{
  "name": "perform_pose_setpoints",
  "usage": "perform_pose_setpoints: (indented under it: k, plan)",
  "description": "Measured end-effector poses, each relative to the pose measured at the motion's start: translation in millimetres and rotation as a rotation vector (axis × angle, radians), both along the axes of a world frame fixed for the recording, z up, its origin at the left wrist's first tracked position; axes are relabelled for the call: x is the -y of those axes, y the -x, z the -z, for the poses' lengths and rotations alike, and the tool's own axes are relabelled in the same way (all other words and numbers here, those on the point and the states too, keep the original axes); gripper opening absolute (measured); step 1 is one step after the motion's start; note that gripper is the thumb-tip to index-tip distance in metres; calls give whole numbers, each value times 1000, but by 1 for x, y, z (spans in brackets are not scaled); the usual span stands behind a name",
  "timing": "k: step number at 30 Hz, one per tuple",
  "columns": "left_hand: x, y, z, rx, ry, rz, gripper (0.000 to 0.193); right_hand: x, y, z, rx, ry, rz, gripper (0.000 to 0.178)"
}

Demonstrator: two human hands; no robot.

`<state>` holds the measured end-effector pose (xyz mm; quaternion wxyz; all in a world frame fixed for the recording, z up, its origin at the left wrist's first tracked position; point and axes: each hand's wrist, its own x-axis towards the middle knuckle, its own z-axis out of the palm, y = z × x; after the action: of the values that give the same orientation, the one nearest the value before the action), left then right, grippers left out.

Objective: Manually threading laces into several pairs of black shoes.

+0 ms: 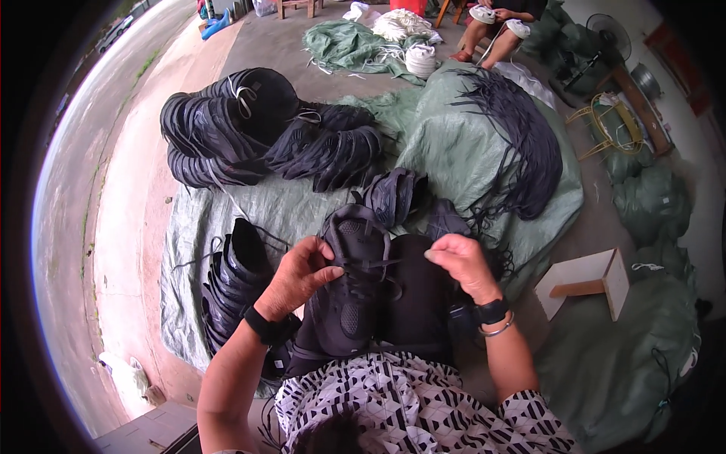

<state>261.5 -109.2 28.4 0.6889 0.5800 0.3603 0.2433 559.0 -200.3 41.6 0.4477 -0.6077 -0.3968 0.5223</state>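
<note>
The black shoe upper [352, 291] lay on the person's lap, toe away from the body. The left hand [299, 276] pinched the lace [370, 265] at the eyelets; the right hand [463, 261] held the lace end between closed fingers. Lacing appeared under way. The next move would likely call for threading the end through the next eyelet. Laced uppers [227, 295] were stacked beside the left arm on the green tarpaulin [469, 144].
</note>
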Motion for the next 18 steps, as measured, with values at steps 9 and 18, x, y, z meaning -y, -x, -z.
perform_pose_setpoints:
  k: [9, 18]
  plan:
    - [26, 9, 1, -350, -303, -218, 28, 14, 8, -5, 423, -215, 310, 16]
    - [30, 4, -1, -276, -684, -358, 15, 33, 81, -16, 1069, -364, -446, 23]
